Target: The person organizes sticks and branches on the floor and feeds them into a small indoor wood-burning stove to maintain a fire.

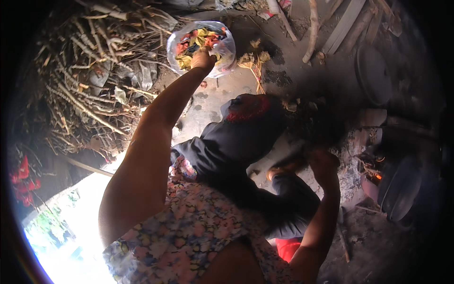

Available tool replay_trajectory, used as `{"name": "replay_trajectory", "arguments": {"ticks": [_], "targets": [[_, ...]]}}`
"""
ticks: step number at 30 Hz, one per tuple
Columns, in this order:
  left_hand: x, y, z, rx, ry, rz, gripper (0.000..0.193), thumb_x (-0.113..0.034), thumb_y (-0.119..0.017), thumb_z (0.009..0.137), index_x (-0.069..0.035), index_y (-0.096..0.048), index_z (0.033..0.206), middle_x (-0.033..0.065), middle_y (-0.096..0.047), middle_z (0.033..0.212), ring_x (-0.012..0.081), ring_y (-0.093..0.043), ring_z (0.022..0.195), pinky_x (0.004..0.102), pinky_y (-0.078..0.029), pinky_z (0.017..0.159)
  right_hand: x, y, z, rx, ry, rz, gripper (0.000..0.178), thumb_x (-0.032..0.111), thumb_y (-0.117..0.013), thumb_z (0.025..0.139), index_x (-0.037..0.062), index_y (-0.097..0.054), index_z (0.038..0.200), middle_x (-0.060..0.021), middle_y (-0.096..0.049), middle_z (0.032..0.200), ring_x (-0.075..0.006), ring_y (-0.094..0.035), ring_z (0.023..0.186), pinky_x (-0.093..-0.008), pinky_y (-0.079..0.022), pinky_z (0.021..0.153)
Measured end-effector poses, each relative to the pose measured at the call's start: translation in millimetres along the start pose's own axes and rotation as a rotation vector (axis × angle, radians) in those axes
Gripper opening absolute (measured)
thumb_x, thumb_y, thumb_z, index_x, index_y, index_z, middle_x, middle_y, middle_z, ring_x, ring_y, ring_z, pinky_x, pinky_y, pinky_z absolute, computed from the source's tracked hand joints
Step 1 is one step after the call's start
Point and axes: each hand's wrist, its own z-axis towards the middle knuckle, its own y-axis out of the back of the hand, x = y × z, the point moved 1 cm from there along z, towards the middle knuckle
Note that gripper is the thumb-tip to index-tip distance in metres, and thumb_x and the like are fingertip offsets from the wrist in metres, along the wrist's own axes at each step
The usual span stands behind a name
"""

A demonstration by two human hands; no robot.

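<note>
My left hand (203,59) reaches far out into a clear plastic bag (229,56) packed with yellow, orange and dark crumpled scraps (194,41). Its fingers look curled down among the scraps and are partly hidden. Low on the right, my right hand (324,163) is in deep shadow beside my bent leg, near a dark, blurred mass (314,118). Its fingers blend into the dark, so whether it holds anything does not show. A dry stalk with pale tufts (257,64) lies on the ground to the right of the bag.
A big heap of dry sticks (94,71) fills the left. Wood pieces (345,26) lie at the far right. On the right, small embers (378,176) glow beside a round dark pot (402,187). A round, dark, flat pan (372,73) stands behind. Bright light enters lower left.
</note>
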Motion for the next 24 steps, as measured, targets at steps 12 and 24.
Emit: {"name": "replay_trajectory", "arguments": {"ticks": [12, 24], "targets": [[-42.5, -180.2, -0.3, 0.616, -0.517, 0.040, 0.073, -0.010, -0.061, 0.083, -0.025, -0.025, 0.145, 0.0240, -0.058, 0.118, 0.0357, -0.059, 0.106, 0.0441, -0.049, 0.086, -13.3, 1.9, 26.1, 0.158, -0.285, 0.048, 0.036, 0.023, -0.066, 0.081, 0.0044, -0.057, 0.111, -0.0147, -0.062, 0.103, -0.0314, -0.060, 0.095, -0.0396, -0.048, 0.081], [1.9, -313.2, 78.9, 0.469, -0.519, -0.126, 0.050, -0.031, -0.067, 0.083, -0.018, -0.047, 0.126, 0.0171, -0.063, 0.111, 0.0362, -0.061, 0.099, 0.0428, -0.047, 0.084, -25.7, 26.7, 14.7, 0.177, -0.326, 0.167, 0.040, 0.023, -0.064, 0.084, 0.0021, -0.052, 0.116, -0.0152, -0.059, 0.097, -0.0333, -0.058, 0.093, -0.0411, -0.048, 0.079]]}}
